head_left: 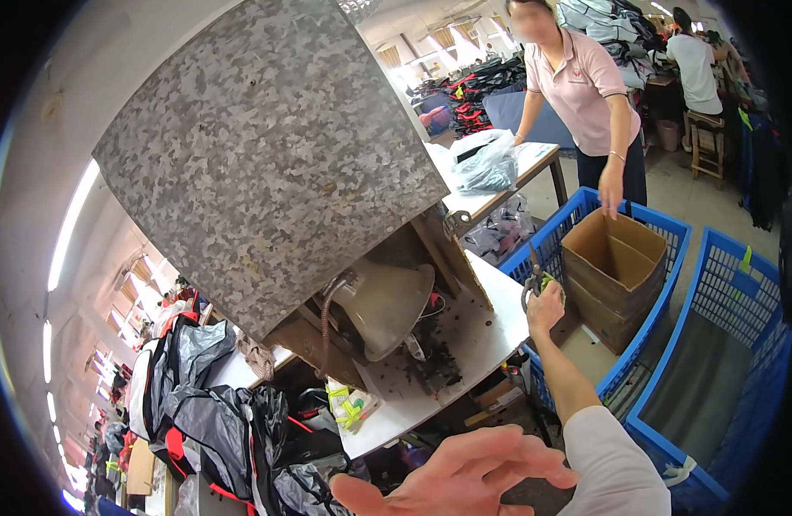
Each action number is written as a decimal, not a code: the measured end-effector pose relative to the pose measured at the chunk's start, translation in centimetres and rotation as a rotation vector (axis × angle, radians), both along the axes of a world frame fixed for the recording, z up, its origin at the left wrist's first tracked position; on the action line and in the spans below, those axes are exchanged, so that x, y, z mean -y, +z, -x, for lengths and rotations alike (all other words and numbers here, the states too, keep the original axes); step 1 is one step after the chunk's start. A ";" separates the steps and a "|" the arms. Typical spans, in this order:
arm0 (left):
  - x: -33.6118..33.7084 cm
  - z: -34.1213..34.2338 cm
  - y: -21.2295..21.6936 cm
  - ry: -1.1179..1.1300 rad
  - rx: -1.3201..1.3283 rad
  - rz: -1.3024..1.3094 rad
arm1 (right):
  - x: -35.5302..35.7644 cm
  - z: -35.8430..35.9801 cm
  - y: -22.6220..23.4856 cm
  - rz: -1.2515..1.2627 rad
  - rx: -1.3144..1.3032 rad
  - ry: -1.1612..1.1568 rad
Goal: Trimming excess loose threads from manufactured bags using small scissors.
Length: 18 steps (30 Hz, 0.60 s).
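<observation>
My right hand (546,307), at the end of a white-sleeved arm, grips a pair of scissors (533,273). The blades point up, and something yellow-green shows beside the fingers. It hangs over the near left rim of a blue plastic crate (681,245) with an open cardboard box (623,288) standing inside. Low in the picture my left hand (473,471) is raised, its thumb and fingers spread and nothing in them. Ahead of it, a large cone-shaped lamp shade (380,310) sits beneath a speckled grey metal hood (267,163), above dark scraps on a white table (490,322).
Across the crate, a person in a pink shirt (585,82) reaches one hand towards the box. A second blue crate (714,378) stands at the right. Black, grey and red bags (211,421) are heaped at the left. Clear plastic packages (486,163) lie on another table.
</observation>
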<state>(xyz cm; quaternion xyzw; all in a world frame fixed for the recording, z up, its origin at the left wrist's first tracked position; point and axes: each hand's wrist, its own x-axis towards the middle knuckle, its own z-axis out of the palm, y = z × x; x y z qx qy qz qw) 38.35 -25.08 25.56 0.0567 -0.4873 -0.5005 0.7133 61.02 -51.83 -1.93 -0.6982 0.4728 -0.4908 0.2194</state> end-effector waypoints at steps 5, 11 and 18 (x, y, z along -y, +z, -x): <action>-0.7 -0.4 -0.2 0.008 -0.012 0.003 | 0.0 -0.1 0.1 -0.102 -0.043 0.047; -1.1 -0.6 -0.4 0.026 -0.039 -0.005 | -0.1 -0.1 0.2 -0.009 -0.028 0.014; -0.6 -0.3 -0.2 0.032 -0.015 0.031 | 0.1 -0.1 0.1 -0.037 -0.039 0.026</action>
